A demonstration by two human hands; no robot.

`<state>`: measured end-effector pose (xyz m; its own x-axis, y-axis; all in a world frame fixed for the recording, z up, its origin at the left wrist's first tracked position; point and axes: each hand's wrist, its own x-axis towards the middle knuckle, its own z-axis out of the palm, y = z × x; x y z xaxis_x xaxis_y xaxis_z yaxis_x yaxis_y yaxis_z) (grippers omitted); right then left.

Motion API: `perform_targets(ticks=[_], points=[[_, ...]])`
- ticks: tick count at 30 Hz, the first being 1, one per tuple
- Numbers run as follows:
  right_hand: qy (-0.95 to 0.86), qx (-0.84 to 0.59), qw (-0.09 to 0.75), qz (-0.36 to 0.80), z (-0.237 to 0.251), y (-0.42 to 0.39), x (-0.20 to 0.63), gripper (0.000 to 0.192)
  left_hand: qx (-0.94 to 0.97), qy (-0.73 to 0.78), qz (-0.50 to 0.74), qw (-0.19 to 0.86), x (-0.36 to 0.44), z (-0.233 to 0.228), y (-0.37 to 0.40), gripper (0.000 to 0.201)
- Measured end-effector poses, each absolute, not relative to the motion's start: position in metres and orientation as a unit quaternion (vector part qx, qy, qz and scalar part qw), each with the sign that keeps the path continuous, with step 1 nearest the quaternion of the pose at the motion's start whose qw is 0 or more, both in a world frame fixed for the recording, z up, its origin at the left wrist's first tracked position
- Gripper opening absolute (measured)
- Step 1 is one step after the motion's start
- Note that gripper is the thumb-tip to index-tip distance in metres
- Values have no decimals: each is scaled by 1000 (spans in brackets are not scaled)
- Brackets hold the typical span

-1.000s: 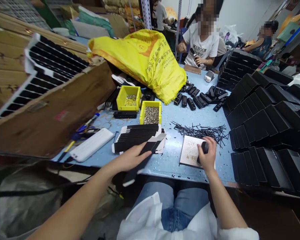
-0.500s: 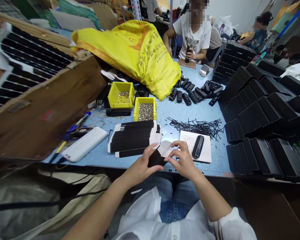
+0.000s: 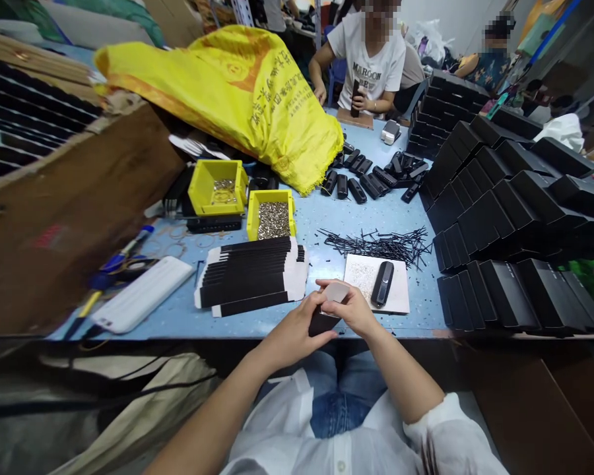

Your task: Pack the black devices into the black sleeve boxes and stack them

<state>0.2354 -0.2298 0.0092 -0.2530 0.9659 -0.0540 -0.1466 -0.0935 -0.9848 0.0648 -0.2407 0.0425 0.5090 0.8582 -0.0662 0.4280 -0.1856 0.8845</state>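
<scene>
Close to the table's front edge I hold a small black box (image 3: pixel 321 321) with a pale end flap (image 3: pixel 335 291) standing up. My left hand (image 3: pixel 293 331) is closed around its side, thumb along the lower part. My right hand (image 3: pixel 355 310) grips the box at its top end, fingers at the flap. To the left lies a stack of flat black cartons (image 3: pixel 247 274) with white ends. Right of my hands, a black oblong device (image 3: pixel 383 284) rests on a white pad (image 3: pixel 361 272).
Behind the cartons stand two yellow bins (image 3: pixel 272 196) of small metal parts. Black pins (image 3: pixel 381 247) lie scattered beyond the pad. Stacked black boxes (image 3: pixel 505 218) fill the right side. A yellow sack (image 3: pixel 257 99) and a white power bank-like block (image 3: pixel 143 293) are at left. A co-worker (image 3: pixel 366 59) sits opposite.
My right hand has moved in over the box's top, and the flap, earlier spread open, now stands more upright between my fingers. The view has shifted slightly.
</scene>
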Motion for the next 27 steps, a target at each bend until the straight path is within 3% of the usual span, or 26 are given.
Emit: perform_targets(ticks=[2,7,12,14,18,20,22,25,27], points=[[-550,-387,474,569,14,-232,237,39,703,466,266,466,67,40,-242,53],[-628,-371,465,502,30,-242,228,33,611,507,311,521,70,43,-241,99],[-646,-416,482,421,31,-250,223,33,589,487,325,557,79,44,-236,111],[-722,-397,421,378,27,-244,245,40,562,493,330,576,78,39,-233,110],[-805,-493,199,264,22,-225,331,59,390,510,347,683,59,22,-219,98],[-813,-515,144,231,23,-220,365,55,273,469,378,750,51,15,-211,85],[-792,-513,196,267,27,-222,377,41,151,446,432,769,52,11,-204,58],[-631,-496,485,347,33,-231,349,40,1,461,506,729,72,11,-204,18],[-497,-448,650,361,37,-236,314,44,-47,462,512,723,91,14,-211,14]])
